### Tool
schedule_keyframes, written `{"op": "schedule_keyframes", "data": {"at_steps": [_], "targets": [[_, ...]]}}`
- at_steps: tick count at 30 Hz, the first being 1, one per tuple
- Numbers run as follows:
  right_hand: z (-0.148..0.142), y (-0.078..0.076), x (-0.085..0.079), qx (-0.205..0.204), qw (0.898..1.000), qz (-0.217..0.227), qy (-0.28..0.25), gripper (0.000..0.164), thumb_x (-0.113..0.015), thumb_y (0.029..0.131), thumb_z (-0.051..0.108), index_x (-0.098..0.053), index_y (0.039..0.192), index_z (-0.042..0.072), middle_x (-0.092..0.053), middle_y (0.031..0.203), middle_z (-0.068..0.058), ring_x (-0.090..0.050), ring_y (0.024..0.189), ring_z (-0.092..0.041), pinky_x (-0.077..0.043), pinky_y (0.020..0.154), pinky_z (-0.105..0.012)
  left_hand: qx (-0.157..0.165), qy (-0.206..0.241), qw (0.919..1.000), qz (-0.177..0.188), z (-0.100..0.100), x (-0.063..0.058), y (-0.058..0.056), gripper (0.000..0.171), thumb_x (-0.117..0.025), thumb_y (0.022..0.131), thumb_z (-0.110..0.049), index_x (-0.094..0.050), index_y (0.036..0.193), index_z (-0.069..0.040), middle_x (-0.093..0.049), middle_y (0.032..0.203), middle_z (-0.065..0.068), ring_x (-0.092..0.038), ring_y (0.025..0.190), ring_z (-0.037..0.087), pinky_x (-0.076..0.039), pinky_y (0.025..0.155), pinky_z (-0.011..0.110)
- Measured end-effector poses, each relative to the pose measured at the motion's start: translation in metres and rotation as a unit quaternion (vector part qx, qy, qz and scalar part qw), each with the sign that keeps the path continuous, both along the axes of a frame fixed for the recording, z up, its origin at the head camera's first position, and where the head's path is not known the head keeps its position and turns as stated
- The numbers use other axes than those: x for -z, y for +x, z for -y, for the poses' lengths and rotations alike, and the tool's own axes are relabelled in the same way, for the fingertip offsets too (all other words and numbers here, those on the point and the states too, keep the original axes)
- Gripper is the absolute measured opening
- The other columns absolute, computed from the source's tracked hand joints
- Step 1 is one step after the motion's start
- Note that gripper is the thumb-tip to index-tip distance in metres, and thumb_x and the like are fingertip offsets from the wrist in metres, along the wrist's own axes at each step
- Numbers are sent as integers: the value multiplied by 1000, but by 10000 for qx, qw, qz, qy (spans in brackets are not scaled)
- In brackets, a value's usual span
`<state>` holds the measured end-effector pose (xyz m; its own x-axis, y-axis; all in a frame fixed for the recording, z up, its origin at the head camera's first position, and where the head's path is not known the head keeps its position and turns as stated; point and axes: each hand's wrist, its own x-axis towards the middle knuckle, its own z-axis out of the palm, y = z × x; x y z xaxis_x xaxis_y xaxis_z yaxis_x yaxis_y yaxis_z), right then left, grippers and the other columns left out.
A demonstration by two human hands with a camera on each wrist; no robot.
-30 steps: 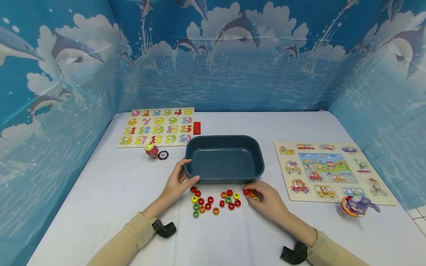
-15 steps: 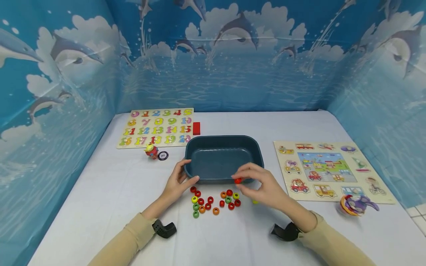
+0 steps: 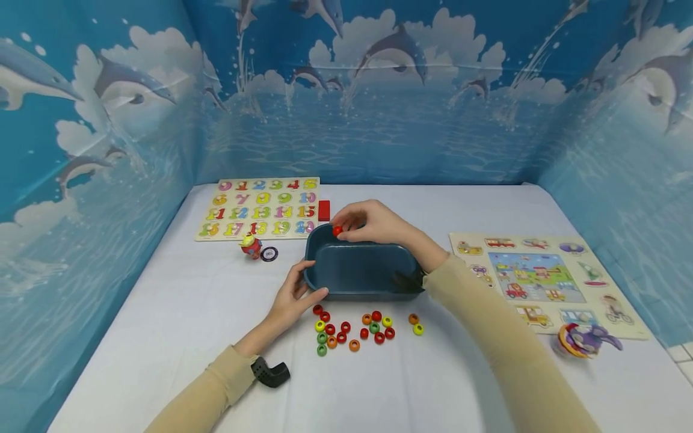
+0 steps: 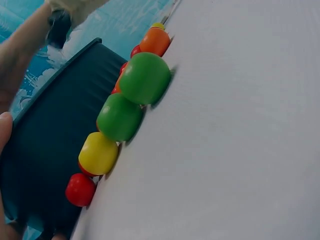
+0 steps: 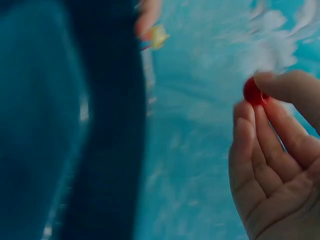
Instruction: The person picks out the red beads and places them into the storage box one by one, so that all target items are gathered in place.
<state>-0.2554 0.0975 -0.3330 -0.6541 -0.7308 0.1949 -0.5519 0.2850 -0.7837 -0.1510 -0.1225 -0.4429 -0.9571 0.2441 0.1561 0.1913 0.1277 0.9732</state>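
Observation:
Between thumb and fingertips, my right hand [image 3: 370, 221] pinches a red bead [image 5: 253, 92] above the far left corner of a dark blue rectangular tray [image 3: 368, 267]. The bead's hole shows in the right wrist view. At the tray's near left corner, my left hand [image 3: 291, 300] holds the rim, fingers on the left side and thumb along the front. Loose beads in red, yellow, green and orange lie in front of the tray, among them a green bead [image 4: 146, 79] and a yellow bead [image 4: 98, 153]. An orange bead [image 3: 414, 319] sits farther right beside another yellow one.
A number puzzle board [image 3: 260, 207] lies back left, with a red block [image 3: 323, 210] at its edge. Near it are a small toy figure [image 3: 251, 246] and a round chip [image 3: 269, 254]. On the right are a picture puzzle board [image 3: 541, 279] and a purple toy [image 3: 585, 340].
My right hand has picked up a red bead from the right of the group and carried it up and left over the tray to its far left corner. The left hand stays put.

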Motion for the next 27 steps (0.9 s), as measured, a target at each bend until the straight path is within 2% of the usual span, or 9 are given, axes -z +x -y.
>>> {"op": "schedule_keyframes", "data": {"at_steps": [2, 5, 11, 16, 21, 27], "targets": [[7, -18, 18, -123, 9994, 224, 249, 24, -66, 80, 12, -64, 102, 6, -64, 92, -3, -59, 78, -15, -51, 72, -28, 10, -7, 10000, 7, -1, 0, 0, 59, -64, 83, -19, -34, 132, -8, -17, 145, 10, -26, 128, 25, -31, 100, 38], [15, -34, 39, -306, 9967, 465, 595, 20, -67, 79, 14, -66, 98, 7, -65, 89, 0, -61, 78, -13, -52, 70, -26, 50, -9, 10000, -57, -1, 0, 0, 59, -64, 83, -18, -33, 132, -8, -17, 145, 11, -25, 129, 27, -30, 100, 40], [28, -45, 66, -375, 9897, 637, 1223, 22, -64, 81, 10, -66, 101, 2, -67, 83, 0, -62, 71, -15, -53, 65, -26, 73, -58, 9998, -156, 0, 1, 0, 60, -64, 83, -16, -31, 132, -5, -16, 145, 15, -24, 129, 30, -30, 99, 42], [33, -46, 78, -237, 9844, 506, 1666, 22, -64, 81, 10, -66, 101, 2, -66, 77, -1, -62, 65, -15, -52, 59, -24, 92, -51, 9998, -159, 0, -2, 2, 60, -63, 84, -16, -30, 132, -3, -15, 145, 16, -25, 128, 31, -30, 100, 42], [36, -46, 81, -92, 9800, 245, 1971, 20, -65, 81, 13, -67, 100, 6, -65, 77, 1, -62, 60, -12, -52, 55, -22, 113, -30, 9997, -213, 0, -2, 1, 60, -63, 84, -15, -30, 133, -3, -16, 145, 15, -25, 128, 32, -30, 99, 42], [39, -47, 83, -90, 9759, -87, 2180, 20, -66, 81, 18, -68, 100, 10, -65, 80, 5, -61, 58, -11, -51, 52, -22, 111, 20, 9998, -162, 4, 16, -7, 61, -64, 83, -20, -31, 133, -8, -16, 146, 8, -25, 129, 28, -31, 99, 38]]}}
